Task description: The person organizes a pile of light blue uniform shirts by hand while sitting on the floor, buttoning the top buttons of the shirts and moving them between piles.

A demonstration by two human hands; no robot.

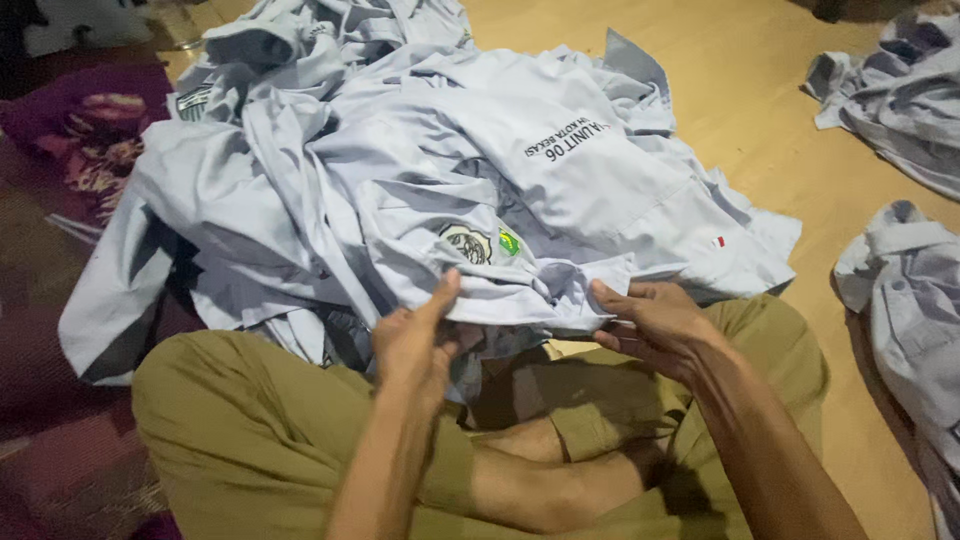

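Both my left hand [415, 345] and right hand [650, 320] pinch the pale shirt's [500, 290] hem — tug unevenly and, I reckon, the loose pile [300, 180] slides over.

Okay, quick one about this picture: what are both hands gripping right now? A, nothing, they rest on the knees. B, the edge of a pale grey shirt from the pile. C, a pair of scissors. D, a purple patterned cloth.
B: the left hand and right hand both pinch the edge of a pale grey shirt with sewn badges, atop the pile.
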